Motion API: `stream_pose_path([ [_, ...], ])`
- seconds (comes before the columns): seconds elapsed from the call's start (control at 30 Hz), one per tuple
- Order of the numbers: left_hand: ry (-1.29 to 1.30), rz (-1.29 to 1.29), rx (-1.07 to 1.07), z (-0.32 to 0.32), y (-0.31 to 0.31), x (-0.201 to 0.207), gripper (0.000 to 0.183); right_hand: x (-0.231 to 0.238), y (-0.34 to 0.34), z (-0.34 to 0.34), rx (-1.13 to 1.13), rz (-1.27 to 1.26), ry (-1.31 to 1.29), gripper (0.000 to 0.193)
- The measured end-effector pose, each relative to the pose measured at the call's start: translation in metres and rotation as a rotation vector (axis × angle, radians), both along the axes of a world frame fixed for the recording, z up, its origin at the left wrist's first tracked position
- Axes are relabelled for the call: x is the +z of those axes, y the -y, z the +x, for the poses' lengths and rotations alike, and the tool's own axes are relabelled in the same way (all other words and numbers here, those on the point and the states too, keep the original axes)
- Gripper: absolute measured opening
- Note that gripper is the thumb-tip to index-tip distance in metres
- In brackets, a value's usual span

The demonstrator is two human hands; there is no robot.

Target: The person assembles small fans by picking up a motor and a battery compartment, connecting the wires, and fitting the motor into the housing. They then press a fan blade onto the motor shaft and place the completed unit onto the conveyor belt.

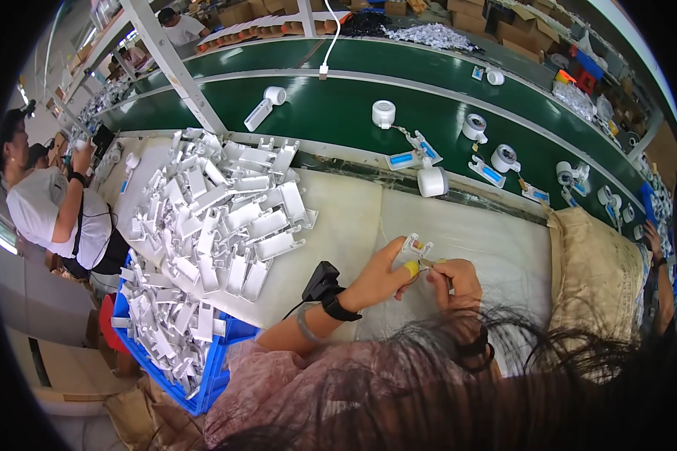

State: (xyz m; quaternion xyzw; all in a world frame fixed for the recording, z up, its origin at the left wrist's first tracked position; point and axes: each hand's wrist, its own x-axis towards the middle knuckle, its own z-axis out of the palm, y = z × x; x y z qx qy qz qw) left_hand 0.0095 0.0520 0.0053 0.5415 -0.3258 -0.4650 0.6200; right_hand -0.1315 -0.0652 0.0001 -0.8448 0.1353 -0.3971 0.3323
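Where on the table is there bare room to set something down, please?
Bare table lies between the white pile and the left hand, and between the right hand and the sack. The pile crowds the left side.

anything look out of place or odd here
Nothing looks clearly broken, but one white round piece seems to overhang the near edge of the green belt rather than rest fully on it. Also, the blue bin is heaped high, with white pieces poking past its rim.
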Motion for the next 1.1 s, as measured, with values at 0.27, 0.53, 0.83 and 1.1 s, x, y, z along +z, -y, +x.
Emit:
stream_pose_path([
  [0.27,0.062,0.026,-0.052,-0.003,-0.007,-0.007,0.034,-0.005,-0.003,0.005,0.007,-0.154,0.066,0.022],
  [0.53,0.085,0.001,-0.075,-0.008,-0.008,-0.004,0.034,-0.004,-0.003,0.003,0.010,-0.155,0.070,0.026],
  [0.83,0.115,0.000,-0.090,-0.010,-0.007,-0.003,0.032,-0.007,-0.001,0.002,0.003,-0.149,0.083,0.029],
  [1.1,0.056,-0.127,-0.039,-0.013,-0.012,-0.018,0.032,-0.007,-0.002,0.004,0.012,-0.163,0.085,0.029],
])
